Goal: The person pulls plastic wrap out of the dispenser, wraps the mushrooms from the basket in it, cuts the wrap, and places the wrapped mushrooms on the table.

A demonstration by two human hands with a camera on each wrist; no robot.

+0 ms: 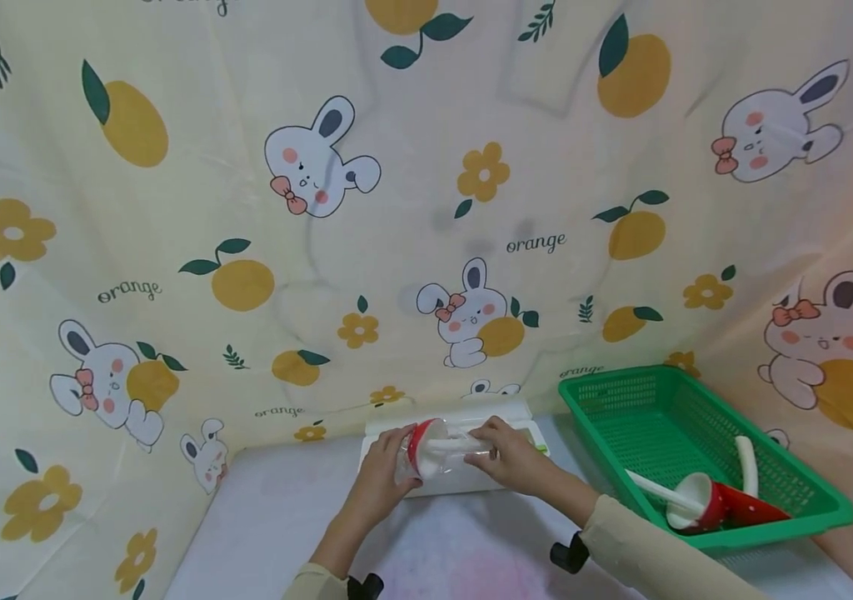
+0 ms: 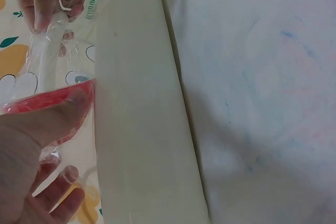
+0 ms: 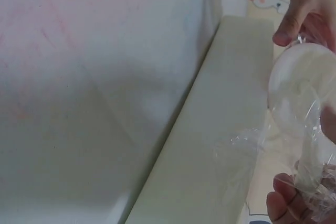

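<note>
Between my hands is a mushroom-shaped piece [image 1: 417, 443] with a red cap and a white stem, wrapped in clear plastic film [image 3: 310, 156]. My left hand [image 1: 381, 468] grips the red cap [image 2: 47, 100], thumb over its rim. At the stem end, my right hand [image 1: 514, 456] pinches the film around the white stem [image 1: 451, 445]; in the right wrist view the film bunches at its fingertips [image 3: 286, 195]. Directly below both hands lies a long white box [image 2: 142, 98] with its lid [image 1: 471, 410] raised at the back.
To the right stands a green basket [image 1: 606, 450] holding a red-and-white spotted mushroom-shaped piece [image 1: 719, 504] and a curved white rod [image 1: 747, 467]. The pale tabletop [image 1: 276, 492] meets a hanging cloth [image 1: 396, 333] printed with rabbits and oranges.
</note>
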